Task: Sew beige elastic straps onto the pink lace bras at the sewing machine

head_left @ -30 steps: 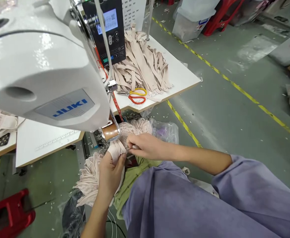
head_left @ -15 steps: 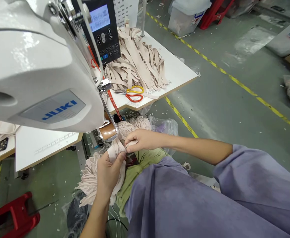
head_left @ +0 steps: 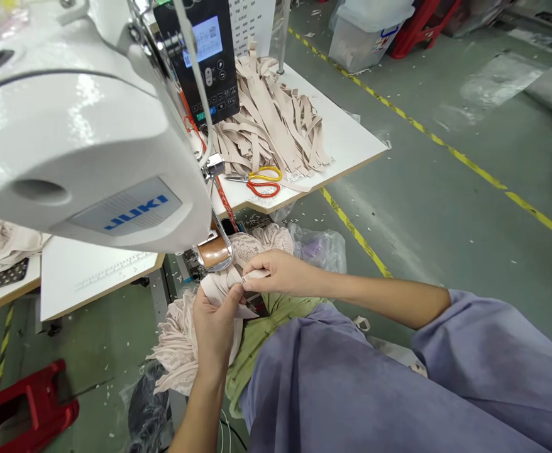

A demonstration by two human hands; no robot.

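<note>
- Head view, only one. Green floor (head_left: 422, 214), scraps scattered on it, yellow-black tape (head_left: 476, 168) running diagonally across the right side.
- White worktable (head_left: 351, 141) at upper centre. On it: heap of beige strips (head_left: 276, 113), some spread toward the front edge.
- Scissors (head_left: 250, 178) lie flat just in front of the heap, one yellow handle loop, one red.
- Control panel (head_left: 210, 94) left of the heap, screen lit. Printed sheet (head_left: 252, 25) behind it.
- Sewing machine head (head_left: 92, 157), white, JUKI badge, fills upper left. Brown curved part (head_left: 214, 251) under its near end, just above the work.
- Beige fabric band (head_left: 217, 286) is in front of that brown part, folded, up off the lap.
- Left hand (head_left: 214, 324): clamped on the band, thumb on the near side.
- Right hand (head_left: 280, 272): thumb and fingers pinched together on a pale strip (head_left: 257, 274), close beside the left thumb. Can't tell if strip and band are one piece.
- Lace fabric (head_left: 245, 245) behind the hands; gathered lace bundle (head_left: 176, 340) hangs left of the left hand.
- Clear plastic bag (head_left: 325, 248) beyond the right wrist.
- Green cloth (head_left: 276, 311) on the lap, over purple clothing (head_left: 351, 384).
- Red stool (head_left: 40, 396) on the floor, lower left.
</note>
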